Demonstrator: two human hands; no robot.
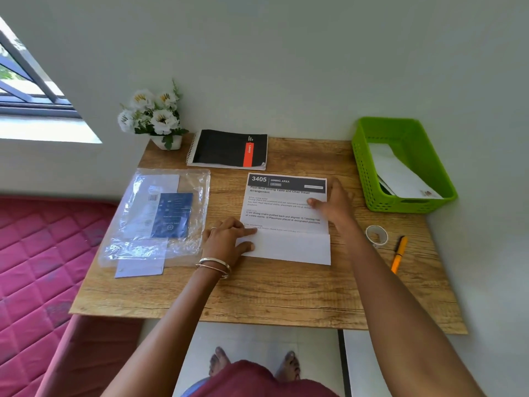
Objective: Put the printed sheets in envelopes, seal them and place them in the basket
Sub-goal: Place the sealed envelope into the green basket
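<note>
A printed sheet (286, 213) headed "3405 Dining Area" lies in the middle of the wooden table (272, 293), its lower third folded up over the text. My left hand (229, 239) presses on the fold's left end, forefinger stretched along the crease. My right hand (333, 203) rests on the sheet's right edge higher up, thumb on the paper. A green basket (363, 167) stands at the back right with white envelopes (400, 173) inside. A clear plastic pack (160, 216) of envelopes lies at the left.
A black spiral notebook (229, 149) and a pot of white flowers (154, 116) stand at the back. A roll of clear tape (377, 235) and an orange pen (399, 253) lie to the right of the sheet. A red mattress (37, 253) borders the table's left side.
</note>
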